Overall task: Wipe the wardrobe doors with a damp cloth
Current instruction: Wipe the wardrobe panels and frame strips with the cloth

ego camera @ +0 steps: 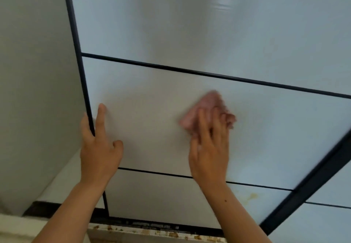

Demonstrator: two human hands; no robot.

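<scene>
I note the right hand (209,153) lies flat, fingers spread and pressing the pink cloth (205,107) against the middle panel of the wardrobe door (152,90); both are blurred. The left hand (98,147) braces the door, fingers spread astride the black frame (83,83).

Risks, in my judgement: the cloth is only pressed, not gripped, so it could slip out and fall. A hard push could shift the door if it slides. The yellowish stain (250,197) on the lower panel may be missed.

The panels are pale and glossy. A grey wall (34,71) stands left, and a debris-flecked track (152,225) lies below.
</scene>
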